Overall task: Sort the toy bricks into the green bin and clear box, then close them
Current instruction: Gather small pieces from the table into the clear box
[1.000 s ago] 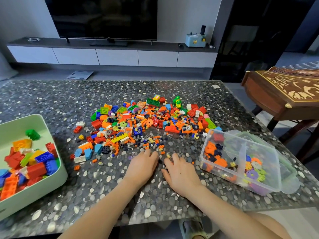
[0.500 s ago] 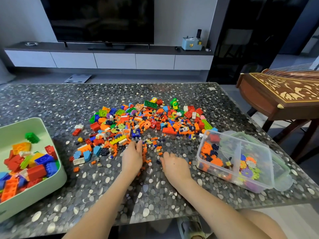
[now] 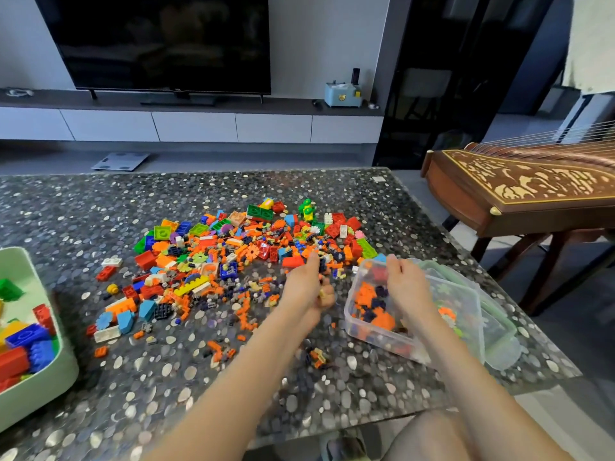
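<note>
- Left hand [image 3: 309, 287] is cupped, fingers curled round small bricks [image 3: 322, 292], just beside the clear box [image 3: 472, 294].
- Right hand [image 3: 404, 284] hangs over the box's left compartment; blur hides its grip.
- Likely step: loading small pieces. Next, tip the left handful over the rim.
- Brick pile [image 3: 233, 247] lies beyond, green bin [image 3: 50, 387] far left.

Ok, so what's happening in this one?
A person is sorting toy bricks on a pebble-patterned table. The left hand grips small bricks beside the clear box. The right hand hovers over the box's orange-and-dark compartment. The green bin holds big bricks. Both containers are open, and a large pile remains unsorted.
</note>
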